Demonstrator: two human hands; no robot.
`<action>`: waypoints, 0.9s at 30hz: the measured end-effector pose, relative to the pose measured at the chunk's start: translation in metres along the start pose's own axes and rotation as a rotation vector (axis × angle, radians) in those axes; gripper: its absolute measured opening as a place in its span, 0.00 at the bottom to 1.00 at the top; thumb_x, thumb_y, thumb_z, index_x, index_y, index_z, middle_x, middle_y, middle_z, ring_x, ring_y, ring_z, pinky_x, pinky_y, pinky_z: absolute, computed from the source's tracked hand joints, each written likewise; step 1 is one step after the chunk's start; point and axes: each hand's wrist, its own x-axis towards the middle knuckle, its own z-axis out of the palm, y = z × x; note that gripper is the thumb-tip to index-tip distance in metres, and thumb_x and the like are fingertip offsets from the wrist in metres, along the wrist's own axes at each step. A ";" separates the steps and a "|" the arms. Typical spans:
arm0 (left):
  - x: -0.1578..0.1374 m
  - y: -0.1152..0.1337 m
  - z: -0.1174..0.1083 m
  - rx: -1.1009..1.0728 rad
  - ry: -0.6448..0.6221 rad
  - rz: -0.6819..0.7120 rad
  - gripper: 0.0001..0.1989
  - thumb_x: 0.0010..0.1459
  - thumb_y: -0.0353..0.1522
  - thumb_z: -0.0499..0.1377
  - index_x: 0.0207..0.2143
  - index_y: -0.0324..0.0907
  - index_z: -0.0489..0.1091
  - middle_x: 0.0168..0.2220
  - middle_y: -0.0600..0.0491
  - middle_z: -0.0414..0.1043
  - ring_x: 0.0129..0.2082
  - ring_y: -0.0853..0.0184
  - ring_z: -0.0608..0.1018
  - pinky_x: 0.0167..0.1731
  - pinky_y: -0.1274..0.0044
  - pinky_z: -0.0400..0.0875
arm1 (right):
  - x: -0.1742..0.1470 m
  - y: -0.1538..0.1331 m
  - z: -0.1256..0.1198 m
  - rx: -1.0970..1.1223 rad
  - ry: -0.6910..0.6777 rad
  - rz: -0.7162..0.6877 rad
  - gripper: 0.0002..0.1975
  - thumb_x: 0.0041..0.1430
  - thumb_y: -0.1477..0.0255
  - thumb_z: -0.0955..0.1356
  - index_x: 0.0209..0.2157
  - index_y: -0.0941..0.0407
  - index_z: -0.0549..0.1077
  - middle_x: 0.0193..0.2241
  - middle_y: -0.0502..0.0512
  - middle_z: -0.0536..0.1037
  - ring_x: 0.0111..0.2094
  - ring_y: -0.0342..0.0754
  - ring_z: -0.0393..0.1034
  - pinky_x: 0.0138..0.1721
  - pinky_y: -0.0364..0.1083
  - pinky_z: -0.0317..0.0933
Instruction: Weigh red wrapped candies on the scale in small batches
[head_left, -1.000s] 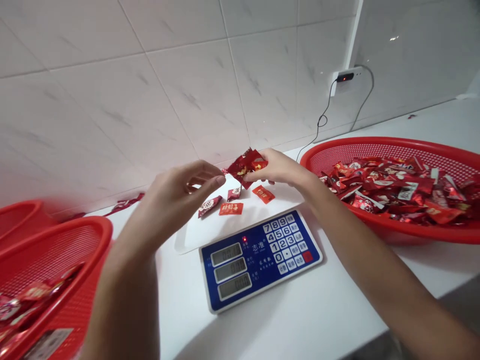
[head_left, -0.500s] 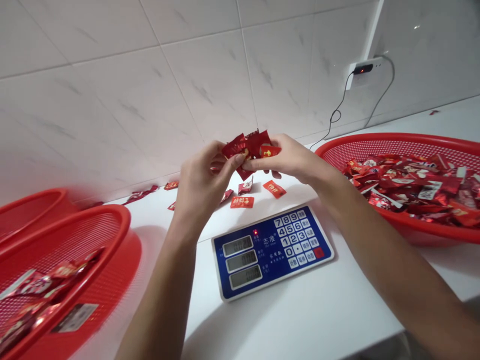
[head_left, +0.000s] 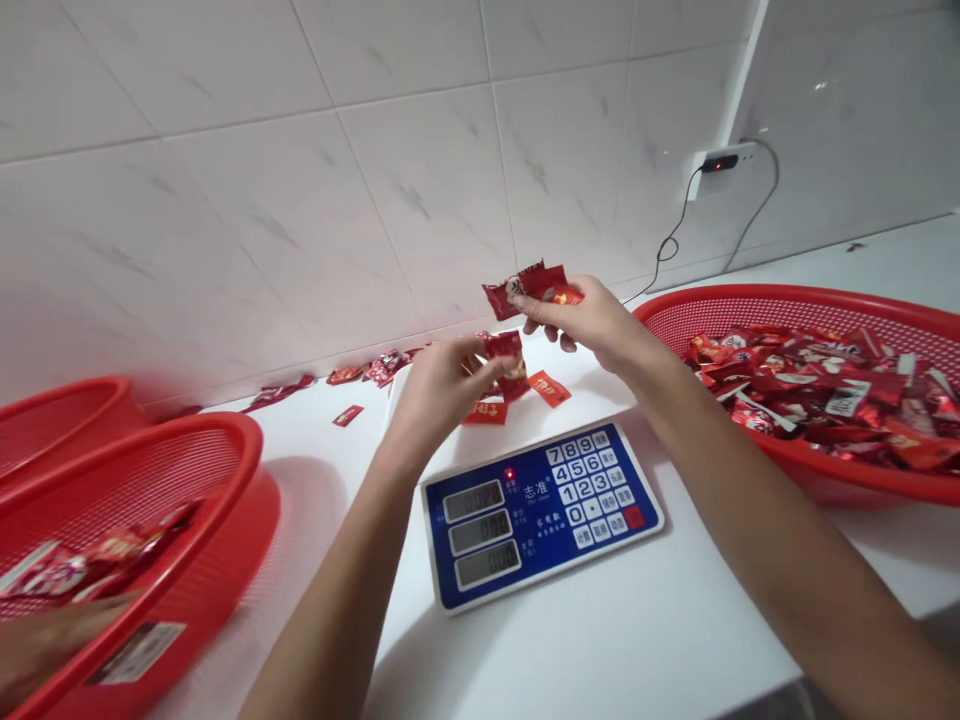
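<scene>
My left hand (head_left: pixel 457 385) pinches a small red snack packet (head_left: pixel 513 358) between thumb and fingers, just over the scale's white top. Higher and to the right, my right hand (head_left: pixel 574 312) grips several red snack packets (head_left: pixel 525 287) fanned out toward the left. Below both hands, on the white weighing plate (head_left: pixel 592 395), lie an orange-red packet (head_left: pixel 548 388) and another packet (head_left: pixel 487 412), partly hidden by my left hand. The scale's blue keypad panel (head_left: pixel 544 515) faces me, with a red light on and three small displays lit with digits.
A red mesh basket (head_left: pixel 750 292) full of red packets stands on the right. Two more red baskets stand left; another person's hand (head_left: pixel 60 635) reaches into the nearer basket (head_left: pixel 244 440). Loose packets (head_left: pixel 386 366) lie along the tiled wall. A plugged-in cable (head_left: pixel 670 243) hangs behind.
My hands have moved apart: the left came down toward the plate with one packet, the right rose slightly with the others. Another person's hand has appeared in the left basket.
</scene>
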 end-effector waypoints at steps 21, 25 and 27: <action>-0.007 0.014 -0.019 -0.058 0.282 0.206 0.06 0.60 0.35 0.60 0.34 0.45 0.76 0.29 0.55 0.79 0.30 0.67 0.78 0.31 0.76 0.69 | -0.015 -0.019 0.010 -0.064 -0.213 -0.100 0.13 0.57 0.61 0.73 0.33 0.57 0.74 0.27 0.51 0.72 0.28 0.41 0.64 0.25 0.41 0.55; -0.006 0.011 -0.024 0.026 0.331 0.187 0.04 0.59 0.36 0.60 0.33 0.47 0.75 0.30 0.56 0.78 0.30 0.66 0.76 0.31 0.77 0.68 | -0.011 -0.013 0.013 -0.050 -0.198 -0.046 0.10 0.57 0.65 0.72 0.35 0.56 0.74 0.29 0.52 0.73 0.27 0.41 0.63 0.23 0.41 0.54; -0.004 0.004 -0.027 0.082 0.380 0.154 0.04 0.58 0.35 0.60 0.33 0.47 0.75 0.33 0.56 0.79 0.31 0.66 0.76 0.32 0.76 0.67 | -0.007 -0.007 0.014 -0.030 -0.150 -0.001 0.07 0.58 0.68 0.71 0.37 0.55 0.72 0.30 0.53 0.74 0.25 0.41 0.62 0.21 0.41 0.53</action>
